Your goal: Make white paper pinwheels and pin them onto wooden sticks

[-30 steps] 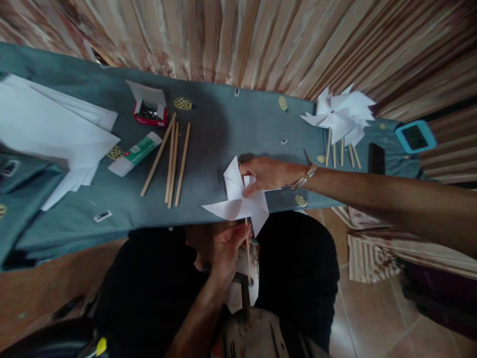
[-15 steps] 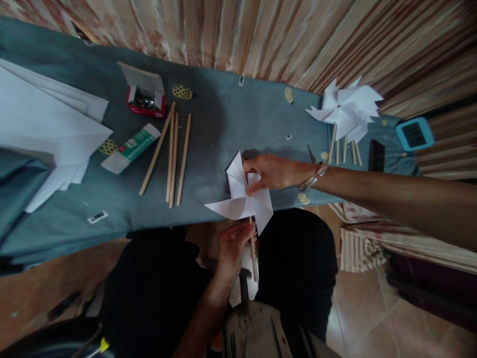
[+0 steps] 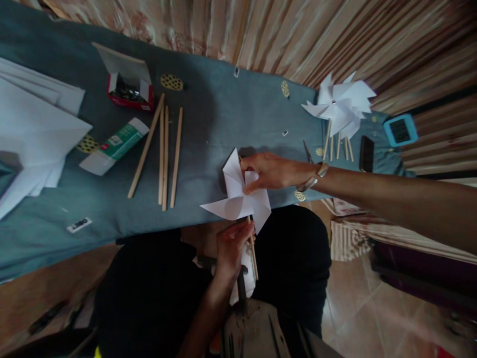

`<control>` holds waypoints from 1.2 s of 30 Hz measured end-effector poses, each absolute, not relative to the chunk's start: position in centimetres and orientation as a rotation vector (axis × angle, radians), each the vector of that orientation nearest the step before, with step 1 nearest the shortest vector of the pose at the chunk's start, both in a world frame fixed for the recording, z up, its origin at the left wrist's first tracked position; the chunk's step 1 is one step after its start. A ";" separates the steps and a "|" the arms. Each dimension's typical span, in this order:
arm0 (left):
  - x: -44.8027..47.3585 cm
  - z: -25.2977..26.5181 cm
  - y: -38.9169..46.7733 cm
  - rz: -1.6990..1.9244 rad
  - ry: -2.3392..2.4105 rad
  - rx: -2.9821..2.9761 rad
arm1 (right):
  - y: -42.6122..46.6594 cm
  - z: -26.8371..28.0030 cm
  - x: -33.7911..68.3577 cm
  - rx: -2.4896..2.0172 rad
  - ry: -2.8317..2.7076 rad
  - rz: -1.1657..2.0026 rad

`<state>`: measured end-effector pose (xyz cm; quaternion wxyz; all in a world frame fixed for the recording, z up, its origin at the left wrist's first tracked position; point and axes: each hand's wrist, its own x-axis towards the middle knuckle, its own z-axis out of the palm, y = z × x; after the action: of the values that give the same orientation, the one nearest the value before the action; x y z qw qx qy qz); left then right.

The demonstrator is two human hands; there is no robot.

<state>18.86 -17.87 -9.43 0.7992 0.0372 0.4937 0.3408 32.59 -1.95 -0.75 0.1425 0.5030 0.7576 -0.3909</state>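
A white paper pinwheel (image 3: 235,205) is held at the table's front edge, its folded blades spread out. My right hand (image 3: 263,171) is closed on the pinwheel near its middle, thumb on the front and fingers partly behind the paper. Just below, my left hand (image 3: 233,243) pinches a thin wooden stick (image 3: 253,256) that runs up behind the blades and slants down between my knees. The spot where stick and paper meet is covered by the paper and my right hand.
Several wooden sticks (image 3: 176,158) lie left of centre, beside a green-and-white box (image 3: 117,145) and an open red box (image 3: 130,94) of small metal pieces. White paper (image 3: 30,124) is stacked far left. Finished pinwheels (image 3: 337,102), scissors (image 3: 307,151), a phone (image 3: 366,154) and a blue-framed device (image 3: 400,131) are right.
The camera view has turned slightly, so the table things sit a little further left. Both hands keep their hold on the pinwheel and its stick, nearly unmoved.
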 end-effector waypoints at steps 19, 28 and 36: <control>18.6 -9.1 -18.1 0.807 1.005 0.085 | -4.1 0.6 33.8 1.642 2.279 -0.922; 18.6 -7.1 -17.5 0.828 0.953 0.072 | -9.1 1.6 37.1 2.322 2.490 -0.742; 18.3 -3.9 -15.9 0.912 0.943 0.161 | -15.2 1.5 39.1 3.037 2.415 -0.862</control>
<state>18.30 -15.93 -3.94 0.7894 0.0749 0.4381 0.4235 39.07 -15.21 1.47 -0.4046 0.6987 0.5556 -0.1983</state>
